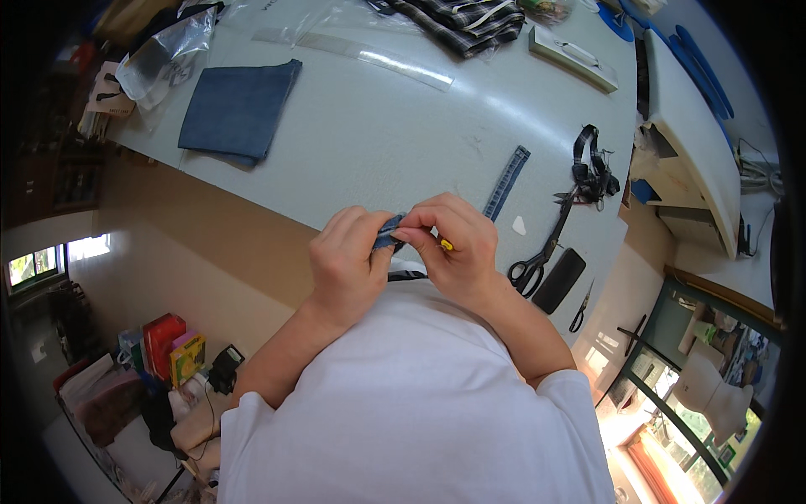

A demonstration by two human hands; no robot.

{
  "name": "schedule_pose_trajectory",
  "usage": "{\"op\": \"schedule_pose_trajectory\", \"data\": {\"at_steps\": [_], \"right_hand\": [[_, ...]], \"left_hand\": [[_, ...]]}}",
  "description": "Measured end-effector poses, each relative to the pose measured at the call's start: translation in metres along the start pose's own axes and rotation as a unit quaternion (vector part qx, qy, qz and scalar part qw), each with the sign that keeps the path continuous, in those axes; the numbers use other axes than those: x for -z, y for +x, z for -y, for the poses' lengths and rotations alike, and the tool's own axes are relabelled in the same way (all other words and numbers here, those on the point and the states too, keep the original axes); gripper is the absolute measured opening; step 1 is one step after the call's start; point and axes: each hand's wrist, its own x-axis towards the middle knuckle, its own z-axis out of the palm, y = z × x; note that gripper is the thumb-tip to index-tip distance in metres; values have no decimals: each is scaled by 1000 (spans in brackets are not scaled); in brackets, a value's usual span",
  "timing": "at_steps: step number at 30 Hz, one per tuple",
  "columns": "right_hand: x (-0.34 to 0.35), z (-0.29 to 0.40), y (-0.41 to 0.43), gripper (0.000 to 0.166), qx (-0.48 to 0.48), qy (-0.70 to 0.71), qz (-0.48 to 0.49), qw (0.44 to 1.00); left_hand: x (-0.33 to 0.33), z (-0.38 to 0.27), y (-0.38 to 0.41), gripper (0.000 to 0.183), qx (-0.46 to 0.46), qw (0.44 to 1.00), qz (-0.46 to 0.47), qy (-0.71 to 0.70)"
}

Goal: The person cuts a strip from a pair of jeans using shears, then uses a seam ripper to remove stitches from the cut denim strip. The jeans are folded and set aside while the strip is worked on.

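My left hand [352, 252] grips a small folded piece of blue denim [386, 233] close to my body, at the table's near edge. My right hand [450, 242] meets it from the right, thumb and forefinger pinched at the denim's end. A small yellow-handled tool [446, 244] shows between the fingers of my right hand; its kind is hidden. Beyond that hand lies a strip of stitched denim [507, 183]. A white piece of tailor's chalk [519, 225] lies to the right of the strip. Folded blue denim fabric [236, 113] rests at the table's left.
On the table [378, 151] at right lie black-handled fabric shears [541, 255], a dark phone-like object [559, 281], small scissors [581, 309] and dark fabric scraps [592, 170]. A clear ruler [378, 57], plaid cloth [466, 25] and a long box [573, 58] lie along the far side.
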Motion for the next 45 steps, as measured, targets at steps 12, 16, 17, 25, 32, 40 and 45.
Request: {"op": "schedule_pose_trajectory", "data": {"at_steps": [12,16,17,25,32,40,45], "right_hand": [[11,-5,-5,7,-195,210,65,956],[7,6,1,10,-214,186,98,954],[7,5,2,11,-206,142,120,961],[1,4,4,19,-13,44,93,995],[13,-7,-6,24,3,-27,125,992],[47,-72,-3,17,-251,-134,171,943],[24,-45,-2,29,-114,36,112,987]], "left_hand": [[1,10,-3,22,63,996,51,-28],[0,-2,8,23,150,970,123,-149],[2,-14,12,23,208,949,126,-202],[-4,-3,0,22,94,986,83,-105],[0,-8,-6,28,31,997,59,35],[10,-2,11,17,124,990,29,-67],[11,-6,19,16,139,987,37,-75]]}}
